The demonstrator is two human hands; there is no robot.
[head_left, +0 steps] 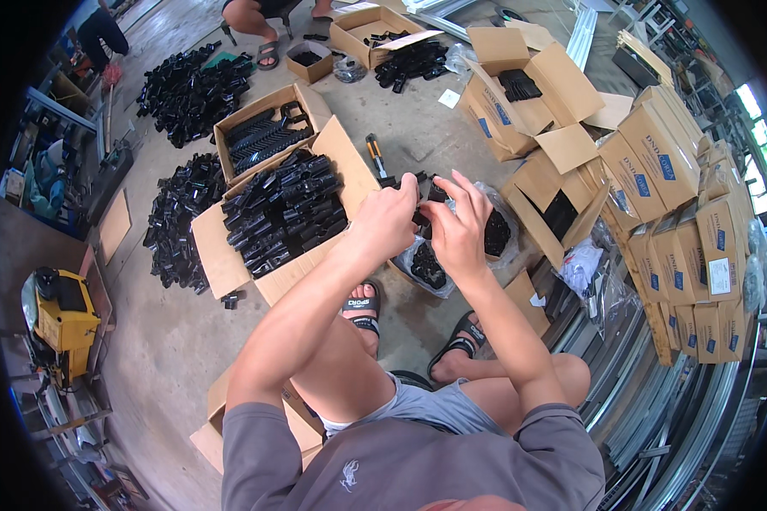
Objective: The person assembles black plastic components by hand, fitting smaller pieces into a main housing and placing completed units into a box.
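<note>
Open carton [349,166]: 9 o'clock from the hands; holds stacked black parts.
Left hand [386,218]: fingers curled, clamped on the handheld black part.
Handheld black part [436,193]: between both hands, mostly hidden; step appears to be two-handed manipulation; next move likely calls for steady opposing fingertips.
Right hand [461,227]: thumb and fingertip pinch the same part.
Small black pieces [497,232]: bagged, 4 o'clock.

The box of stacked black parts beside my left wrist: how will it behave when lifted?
The box is probably heavy, as black parts fill it to the rim. Its open cardboard flaps would likely bend, and the uncovered parts might slide out if it tips.
</note>
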